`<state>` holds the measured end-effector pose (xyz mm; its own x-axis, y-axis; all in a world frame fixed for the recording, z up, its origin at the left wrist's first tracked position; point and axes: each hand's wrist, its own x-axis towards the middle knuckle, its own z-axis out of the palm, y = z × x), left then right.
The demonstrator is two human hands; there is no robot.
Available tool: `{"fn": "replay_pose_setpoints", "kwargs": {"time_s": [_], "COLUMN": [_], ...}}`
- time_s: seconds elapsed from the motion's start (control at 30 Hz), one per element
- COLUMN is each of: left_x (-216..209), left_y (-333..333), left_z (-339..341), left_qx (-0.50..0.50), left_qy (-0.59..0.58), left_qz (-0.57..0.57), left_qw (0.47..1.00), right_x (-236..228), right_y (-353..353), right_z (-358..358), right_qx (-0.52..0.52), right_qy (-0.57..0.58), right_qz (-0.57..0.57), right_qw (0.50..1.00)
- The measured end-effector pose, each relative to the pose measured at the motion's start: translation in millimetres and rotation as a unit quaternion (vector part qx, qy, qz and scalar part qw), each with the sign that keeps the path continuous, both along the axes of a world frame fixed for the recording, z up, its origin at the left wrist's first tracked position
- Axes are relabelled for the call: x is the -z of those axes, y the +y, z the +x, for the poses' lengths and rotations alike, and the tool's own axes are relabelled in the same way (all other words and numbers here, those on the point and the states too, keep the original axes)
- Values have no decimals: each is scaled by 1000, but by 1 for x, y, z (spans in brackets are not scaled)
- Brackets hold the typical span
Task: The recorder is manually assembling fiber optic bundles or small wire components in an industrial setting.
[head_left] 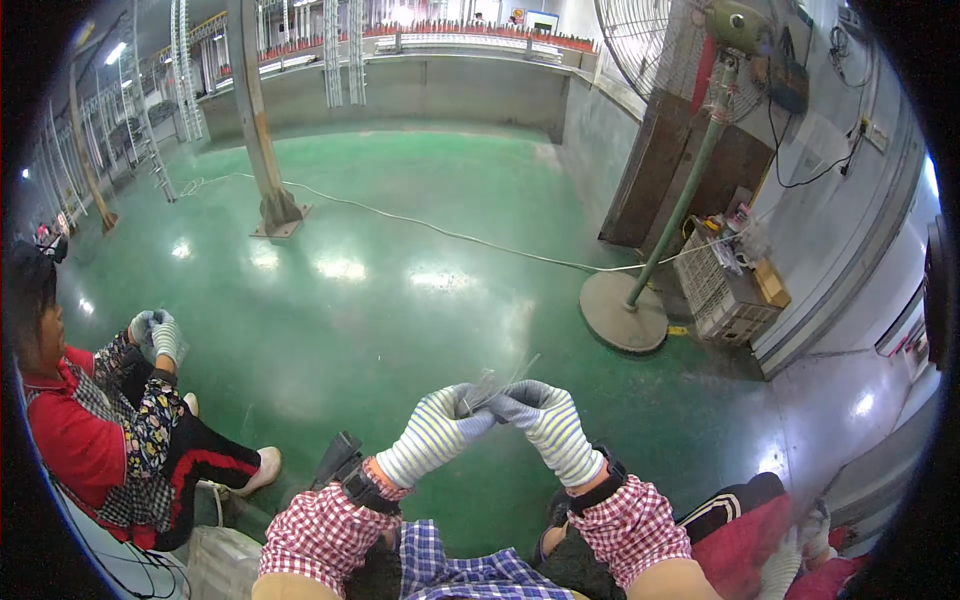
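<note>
My left hand (434,432), in a striped knit glove with grey fingertips, is closed at the middle of the view. Touching it at the fingertips is my right hand (556,428), gloved alike and closed too. A small bunch of thin, pale wire-like strands (487,386) is pinched between the fingers of both hands, with loose ends pointing up and away. Its exact kind is too small to make out. Red checked sleeves cover my forearms, and blue checked cloth (450,565) lies over my lap.
At the left sits a co-worker (80,450) with gloved hands together; another person's red clothing (745,550) shows at lower right. A fan on a round base (622,312) stands beside a loaded crate (728,292). A white cable (430,225) crosses the green floor past a post (258,120).
</note>
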<state>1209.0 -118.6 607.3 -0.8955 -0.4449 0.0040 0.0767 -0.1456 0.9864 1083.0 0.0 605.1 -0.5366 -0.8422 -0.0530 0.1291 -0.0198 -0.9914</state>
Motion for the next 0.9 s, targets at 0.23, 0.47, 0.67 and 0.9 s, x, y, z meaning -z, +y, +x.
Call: {"fn": "replay_pose_setpoints", "kwargs": {"time_s": [0.23, 0.47, 0.67, 0.9], "left_x": [7, 7, 4, 17], "left_y": [-1, 3, 0, 5], "left_z": [-3, -6, -5, -14], "left_qx": [-39, -60, -57, -103], "left_qy": [6, 13, 9, 22], "left_qz": [21, 8, 19, -14], "left_qw": [999, 998, 998, 994], "right_x": [-7, -5, -5, -1], "right_y": [-3, -2, -4, -3], "right_z": [2, 3, 2, 1], "right_qx": [33, 48, 43, 57], "right_qy": [-2, -15, -15, 13], "right_qz": [-20, -20, -26, -32], "right_qw": [999, 999, 999, 998]}}
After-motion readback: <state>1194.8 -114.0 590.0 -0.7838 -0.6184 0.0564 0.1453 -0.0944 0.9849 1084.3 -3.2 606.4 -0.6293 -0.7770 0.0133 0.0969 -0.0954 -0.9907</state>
